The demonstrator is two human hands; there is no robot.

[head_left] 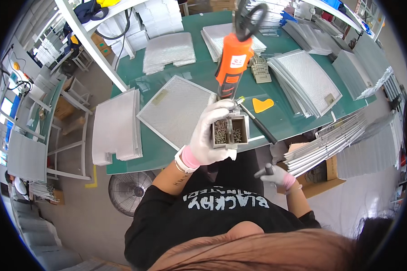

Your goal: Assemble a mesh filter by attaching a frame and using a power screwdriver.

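My left hand, in a white glove, is closed around a small grey metal box above the table's front edge. Two compartments show in it, both holding many small metal screws. Just beyond that hand hangs an orange and black power screwdriver, upright, its lower end hidden by the hand. My right hand, also gloved, is low beside my body, right of the box. Its fingers close on a short dark cylindrical thing; one finger points out to the left. A hammer with a black handle lies to the right of the box.
On the green table lie a framed mesh panel, a yellow scraper, small metal blocks and stacked panels. More panels overhang the left edge. A floor fan and a cardboard box stand below.
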